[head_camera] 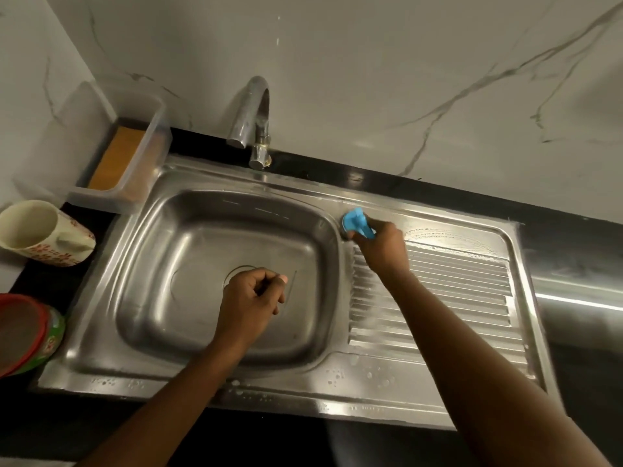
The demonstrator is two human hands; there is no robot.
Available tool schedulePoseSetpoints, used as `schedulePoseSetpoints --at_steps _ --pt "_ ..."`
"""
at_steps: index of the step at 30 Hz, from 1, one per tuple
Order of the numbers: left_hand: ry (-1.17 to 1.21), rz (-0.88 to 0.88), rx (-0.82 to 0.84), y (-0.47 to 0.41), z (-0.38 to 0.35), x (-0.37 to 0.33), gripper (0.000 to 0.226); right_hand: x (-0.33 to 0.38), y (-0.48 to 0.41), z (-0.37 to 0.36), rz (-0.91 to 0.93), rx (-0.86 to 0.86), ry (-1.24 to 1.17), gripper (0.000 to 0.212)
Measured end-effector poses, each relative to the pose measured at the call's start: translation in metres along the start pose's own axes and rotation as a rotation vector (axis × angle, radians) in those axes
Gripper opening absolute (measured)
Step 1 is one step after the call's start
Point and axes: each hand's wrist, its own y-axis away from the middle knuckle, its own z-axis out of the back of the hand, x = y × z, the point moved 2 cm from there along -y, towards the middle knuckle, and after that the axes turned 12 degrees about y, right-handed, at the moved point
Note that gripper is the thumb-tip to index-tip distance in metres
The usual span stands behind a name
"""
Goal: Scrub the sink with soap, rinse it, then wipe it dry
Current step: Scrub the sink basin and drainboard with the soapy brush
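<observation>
The sink point(202, 230) and tap point(251, 112) are finished in glossy steel; the container point(148, 156) is formed in translucent plastic.

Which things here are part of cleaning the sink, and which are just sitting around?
For the job: sink, tap, blue cloth in the right hand.
Lying about: mug, plastic tub, red-lidded jar.
</observation>
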Motion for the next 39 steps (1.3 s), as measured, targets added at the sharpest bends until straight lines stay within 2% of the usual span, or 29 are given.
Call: schedulePoseSetpoints --at_steps 5,8,11,13,17,22,27,30,34,39 --pt "0.016 -0.014 0.024 0.001 -0.014 -0.002 0.027 -0.061 -0.002 0.047 -0.083 -0.062 0.118 0.052" --pt "0.005 0.002 0.027 0.003 -0.017 0.000 0.026 -0.054 -0.026 0.050 -0.149 -0.082 0.074 0.044" --pt "-0.016 -0.001 0.025 0.004 -0.022 -0.001 0.027 -0.008 -0.032 0.018 -0.034 -0.014 0.000 0.035" --pt "-0.013 0.002 0.018 0.003 -0.026 -0.001 0.027 0.007 -0.019 -0.003 0.054 0.044 -0.001 0.041" --pt "0.005 0.008 0.024 0.000 -0.034 0.001 0.025 -0.033 0.025 0.006 0.121 0.080 0.099 0.055" --pt "-0.007 0.020 0.031 0.002 -0.047 0.007 0.025 -0.110 0.012 0.071 -0.052 -0.071 0.147 0.050" --pt "0.006 0.016 0.057 0.009 -0.061 0.005 0.024 -0.102 -0.023 0.076 -0.204 -0.148 0.046 0.046" --pt "0.017 0.014 0.070 0.014 -0.072 0.001 0.026 -0.071 -0.025 0.055 -0.150 -0.082 0.007 0.040" --pt "0.027 0.019 0.058 0.019 -0.084 -0.004 0.026 -0.071 0.005 0.040 -0.018 -0.008 0.030 0.048" --pt "0.019 0.016 0.039 0.023 -0.096 -0.008 0.026 -0.145 -0.008 0.104 -0.219 -0.116 0.146 0.045"
